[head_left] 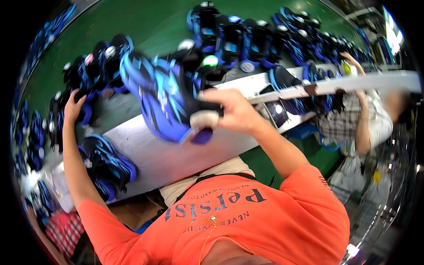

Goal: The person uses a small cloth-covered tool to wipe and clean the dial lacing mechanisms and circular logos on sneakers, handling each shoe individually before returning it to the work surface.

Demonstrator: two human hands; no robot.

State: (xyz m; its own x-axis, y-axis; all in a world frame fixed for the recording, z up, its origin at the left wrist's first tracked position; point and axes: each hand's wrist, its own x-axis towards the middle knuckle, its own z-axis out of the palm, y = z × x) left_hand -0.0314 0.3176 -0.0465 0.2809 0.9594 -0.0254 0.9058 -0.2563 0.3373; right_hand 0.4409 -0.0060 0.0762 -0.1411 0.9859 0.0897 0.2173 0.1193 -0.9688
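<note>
In the middle, a blue and purple sneaker (161, 95) with black parts is lifted above the metal ledge, blurred by motion. My right hand (232, 110) is closed round its black collar, next to a pale round patch. Further left, my left hand (74, 108) reaches out over the conveyor. Its fingers curl at the black part of another blue sneaker (85, 114) standing in a row; the grip is partly hidden. On the ledge near my left forearm lies a pair of the same sneakers (110, 161).
Rows of similar sneakers (251, 44) stand on the green conveyor (154, 22). The metal ledge (176, 161) runs along its near side, with a raised rail (353, 86) at right. A co-worker in a checked garment (340, 123) works there; a red checked sleeve (64, 232) shows lower left.
</note>
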